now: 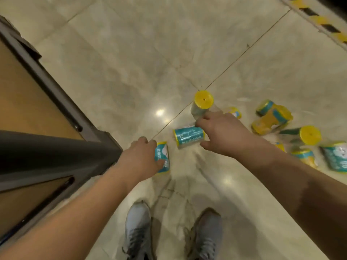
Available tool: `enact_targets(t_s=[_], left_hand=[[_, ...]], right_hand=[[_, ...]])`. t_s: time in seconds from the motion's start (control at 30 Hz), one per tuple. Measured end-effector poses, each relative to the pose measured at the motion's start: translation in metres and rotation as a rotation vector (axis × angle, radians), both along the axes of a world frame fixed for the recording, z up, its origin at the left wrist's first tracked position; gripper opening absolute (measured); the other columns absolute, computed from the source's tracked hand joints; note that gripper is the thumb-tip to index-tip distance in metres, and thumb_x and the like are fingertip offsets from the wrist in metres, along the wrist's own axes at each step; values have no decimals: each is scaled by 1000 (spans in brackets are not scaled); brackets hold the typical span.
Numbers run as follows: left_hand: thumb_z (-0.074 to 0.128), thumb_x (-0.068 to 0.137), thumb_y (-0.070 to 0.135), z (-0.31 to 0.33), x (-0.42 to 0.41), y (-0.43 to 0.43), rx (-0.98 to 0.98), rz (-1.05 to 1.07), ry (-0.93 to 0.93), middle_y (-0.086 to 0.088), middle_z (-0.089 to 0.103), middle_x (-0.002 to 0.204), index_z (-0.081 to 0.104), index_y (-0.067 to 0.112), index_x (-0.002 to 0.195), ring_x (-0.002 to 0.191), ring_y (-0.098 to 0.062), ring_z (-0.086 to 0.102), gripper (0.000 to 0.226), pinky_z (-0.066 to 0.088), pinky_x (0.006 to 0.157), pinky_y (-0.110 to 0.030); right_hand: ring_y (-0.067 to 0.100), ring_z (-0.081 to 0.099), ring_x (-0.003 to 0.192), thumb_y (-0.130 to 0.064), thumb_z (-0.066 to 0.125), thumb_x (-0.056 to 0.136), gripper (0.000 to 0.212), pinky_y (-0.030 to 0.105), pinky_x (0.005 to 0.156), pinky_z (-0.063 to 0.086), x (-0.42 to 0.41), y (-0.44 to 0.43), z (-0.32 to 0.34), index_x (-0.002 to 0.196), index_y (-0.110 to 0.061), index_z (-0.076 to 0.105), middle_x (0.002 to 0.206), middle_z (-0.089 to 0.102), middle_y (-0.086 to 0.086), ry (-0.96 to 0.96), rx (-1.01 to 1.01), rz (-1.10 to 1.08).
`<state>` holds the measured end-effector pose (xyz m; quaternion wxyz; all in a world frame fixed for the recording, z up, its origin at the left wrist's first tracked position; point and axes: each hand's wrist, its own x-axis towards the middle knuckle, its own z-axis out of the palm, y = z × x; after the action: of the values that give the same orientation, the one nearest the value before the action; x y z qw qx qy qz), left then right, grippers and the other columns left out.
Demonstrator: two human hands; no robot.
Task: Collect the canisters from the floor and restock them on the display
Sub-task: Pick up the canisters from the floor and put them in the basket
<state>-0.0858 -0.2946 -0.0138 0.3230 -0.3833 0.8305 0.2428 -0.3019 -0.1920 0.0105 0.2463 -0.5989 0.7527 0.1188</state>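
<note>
Glossy pale marble floor (131, 62) underfoot, and at the bottom edge a pair of grey shoes (139, 231) stand side by side. Left hand (142, 156) is out, fingers and thumb wrapped round a teal canister (163, 156), close to the corner of the wood-panelled display (56, 102) with its grey frame. Lifted or on the tiles, I can't tell. Just beyond, the right hand (223, 134) clasps the end of a lying canister (188, 137), fingers above, thumb below, and that one's on its side on the floor. Right behind those fingers stands an upright canister (203, 100), yellow lid showing. Off to the right, scattered canisters (272, 119) lie tumbled together. Farthest away, black-and-yellow hazard tape (319, 21) crosses the top corner.
</note>
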Motion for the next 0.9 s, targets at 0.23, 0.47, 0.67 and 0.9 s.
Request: enact_targets(t_s=[0.23, 0.47, 0.67, 0.9], left_hand=[[76, 80, 56, -146, 10, 5, 139, 492, 11, -8, 53, 122, 42, 12, 135, 107, -25, 58, 78, 52, 83, -37], [86, 49, 64, -211, 2, 3, 243, 934, 168, -5, 66, 108, 52, 12, 120, 90, -20, 66, 94, 51, 64, -30], [93, 68, 26, -178, 16, -1, 234, 988, 365, 0, 60, 108, 39, 20, 120, 97, -19, 64, 75, 51, 66, -27], [96, 62, 27, -147, 36, -9, 184, 863, 592, 20, 56, 107, 41, 33, 123, 90, 15, 57, 83, 46, 63, -5]], right_hand=[[28, 55, 115, -43, 65, 89, 55, 38, 91, 41, 8, -19, -103, 138, -23, 51, 128, 54, 3, 10, 28, 74], [31, 55, 115, -41, 66, 89, 55, 38, 85, 41, 0, -29, -152, 138, -20, 51, 126, 55, 5, 21, 23, 129], [30, 57, 106, -36, 71, 84, 52, 37, 77, 35, 1, -38, -166, 129, -18, 54, 117, 57, 6, 6, 21, 119], [30, 49, 122, -31, 83, 72, 82, 42, 99, 38, 27, -54, -224, 140, -19, 39, 132, 51, 6, 67, 113, 151]])
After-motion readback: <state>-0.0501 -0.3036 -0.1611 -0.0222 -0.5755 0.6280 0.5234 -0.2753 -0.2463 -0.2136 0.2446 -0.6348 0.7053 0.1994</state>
